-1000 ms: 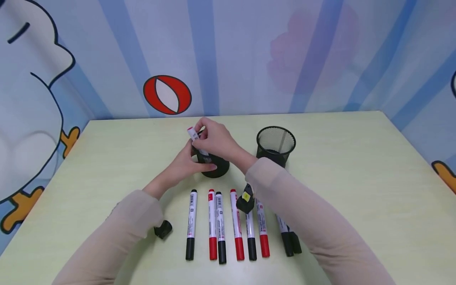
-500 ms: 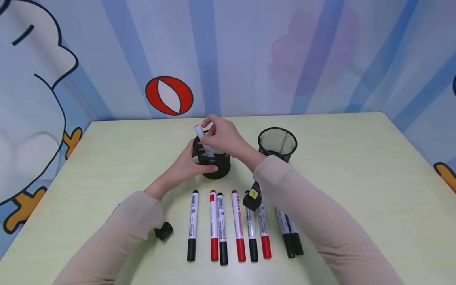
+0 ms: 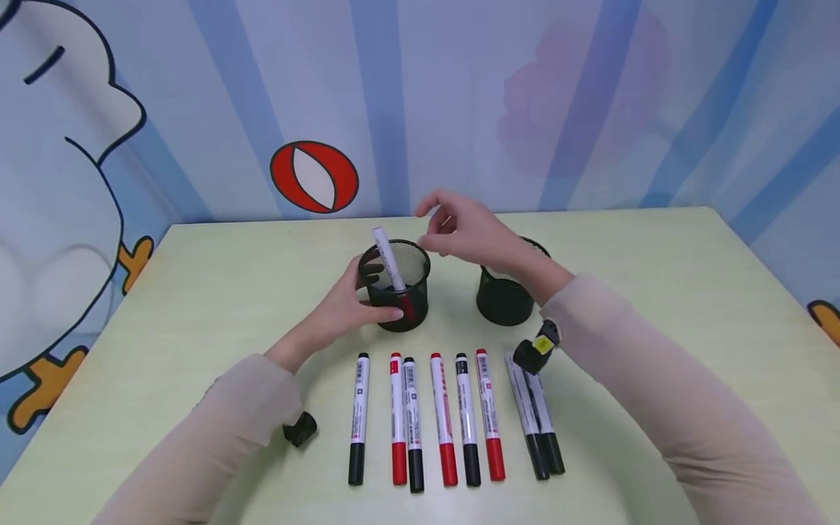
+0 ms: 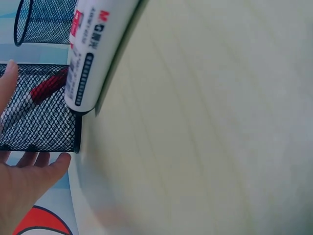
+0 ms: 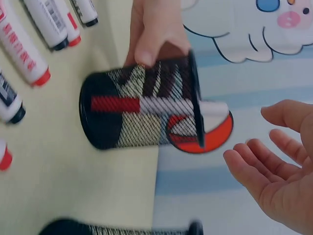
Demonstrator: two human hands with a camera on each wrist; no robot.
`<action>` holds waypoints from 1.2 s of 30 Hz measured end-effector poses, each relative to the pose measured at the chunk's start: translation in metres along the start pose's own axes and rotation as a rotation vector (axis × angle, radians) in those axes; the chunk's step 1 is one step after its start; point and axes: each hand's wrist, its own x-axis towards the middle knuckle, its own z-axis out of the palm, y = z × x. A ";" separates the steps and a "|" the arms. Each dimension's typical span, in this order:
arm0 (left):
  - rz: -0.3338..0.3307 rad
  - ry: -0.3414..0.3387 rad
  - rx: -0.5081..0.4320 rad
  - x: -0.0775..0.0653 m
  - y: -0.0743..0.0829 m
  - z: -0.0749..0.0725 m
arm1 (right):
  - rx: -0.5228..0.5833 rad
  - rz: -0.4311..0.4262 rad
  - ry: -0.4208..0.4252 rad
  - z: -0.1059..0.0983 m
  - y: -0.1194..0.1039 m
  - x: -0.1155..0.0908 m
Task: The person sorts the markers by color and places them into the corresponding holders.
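Nearest us, eight loose pens (image 3: 443,419) lie in a row on the table (image 3: 656,277), five capped black and three red, caps our way; we see no shift in them since a second ago

A little farther on, the left hand (image 3: 337,313) holds the left cup (image 3: 421,310), thumb on the near side, fingers showing through the mesh behind, and that grip has not changed

Inside this upright cup is the pen (image 3: 390,259), and here we find the change: half a second ago the right hand (image 3: 469,230) was at its top end, and now it has let go and drawn off to the right. We judge this pen delivered, since it rests in the cup with only the mesh to support it

The pen points red cap down, towards the base, and white end up, clear of the rim. Its long axis is steep but tilted, the top leaning to our left

The right hand hangs above and right of the rim, fingers loosely bent, a wide gap from thumb to fingertips, holding nothing. The right cup (image 3: 504,305) stands upright, partly hidden by that arm; we cannot tell what it contains
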 end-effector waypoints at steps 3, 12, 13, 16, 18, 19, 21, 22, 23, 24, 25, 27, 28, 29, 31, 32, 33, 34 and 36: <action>-0.002 0.009 0.001 -0.002 0.001 -0.003 | 0.020 0.004 0.011 -0.013 0.003 -0.009; 0.002 0.078 0.057 -0.015 0.011 -0.025 | 0.056 0.039 0.068 -0.039 0.015 -0.033; 0.013 0.089 0.063 -0.016 0.014 -0.029 | 0.062 0.035 0.068 -0.041 0.016 -0.035; 0.052 0.134 0.075 -0.020 0.024 -0.039 | 0.073 0.022 0.071 -0.046 0.020 -0.043; 0.084 0.160 0.079 -0.023 0.032 -0.045 | 0.072 0.021 0.074 -0.049 0.022 -0.048; 0.101 0.169 0.084 -0.024 0.037 -0.046 | 0.070 0.026 0.079 -0.050 0.023 -0.050; 0.136 0.182 0.096 -0.026 0.047 -0.047 | 0.060 0.035 0.085 -0.052 0.025 -0.056; 0.153 0.183 0.102 -0.026 0.052 -0.046 | 0.053 0.039 0.087 -0.054 0.026 -0.059; 0.169 0.182 0.104 -0.026 0.057 -0.045 | 0.047 0.044 0.091 -0.055 0.026 -0.062; 0.185 0.178 0.104 -0.025 0.062 -0.043 | 0.041 0.050 0.094 -0.056 0.027 -0.066; 0.200 0.172 0.103 -0.024 0.067 -0.041 | 0.034 0.053 0.098 -0.057 0.027 -0.070; 0.228 0.157 0.096 -0.021 0.075 -0.035 | 0.020 0.053 0.096 -0.059 0.028 -0.077; 0.239 0.149 0.095 -0.020 0.078 -0.031 | 0.014 0.053 0.096 -0.060 0.028 -0.081; 0.248 0.140 0.095 -0.018 0.082 -0.027 | 0.010 0.053 0.095 -0.061 0.029 -0.084; 0.262 0.117 0.094 -0.015 0.087 -0.019 | -0.005 0.056 0.092 -0.063 0.031 -0.091; 0.265 0.105 0.094 -0.013 0.089 -0.014 | -0.014 0.063 0.090 -0.064 0.032 -0.094; 0.268 0.093 0.093 -0.012 0.092 -0.010 | -0.022 0.072 0.090 -0.065 0.034 -0.098; 0.271 0.079 0.090 -0.010 0.094 -0.005 | -0.032 0.082 0.091 -0.066 0.035 -0.101; 0.282 0.050 0.076 -0.006 0.099 0.003 | -0.055 0.100 0.096 -0.068 0.038 -0.108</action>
